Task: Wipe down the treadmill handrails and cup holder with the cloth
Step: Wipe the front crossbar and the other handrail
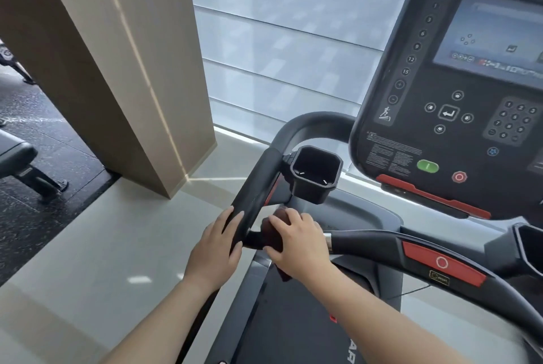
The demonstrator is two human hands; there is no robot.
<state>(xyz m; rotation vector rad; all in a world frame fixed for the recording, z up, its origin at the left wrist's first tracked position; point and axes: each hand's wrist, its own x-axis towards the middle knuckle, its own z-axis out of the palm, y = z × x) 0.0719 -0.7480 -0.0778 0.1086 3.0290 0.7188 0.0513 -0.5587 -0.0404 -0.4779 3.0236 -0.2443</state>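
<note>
My left hand [216,249] grips the black left handrail [258,181] of the treadmill low down. Beside it, my right hand [299,241] holds a dark brown cloth [271,230] wrapped round the cross handlebar [370,241], close to where that bar meets the left handrail. A corner of the cloth hangs below my right wrist. The black square cup holder [317,174] stands just above both hands, fixed to the handrail, with nothing in it. A second cup holder [529,241] shows at the right edge.
The treadmill console [458,93] with screen, keypad, green and red buttons rises at the upper right. A beige pillar [117,70] stands to the left, a frosted window behind. The treadmill belt [293,319] runs below my arms. A bench [20,158] sits at the far left on dark flooring.
</note>
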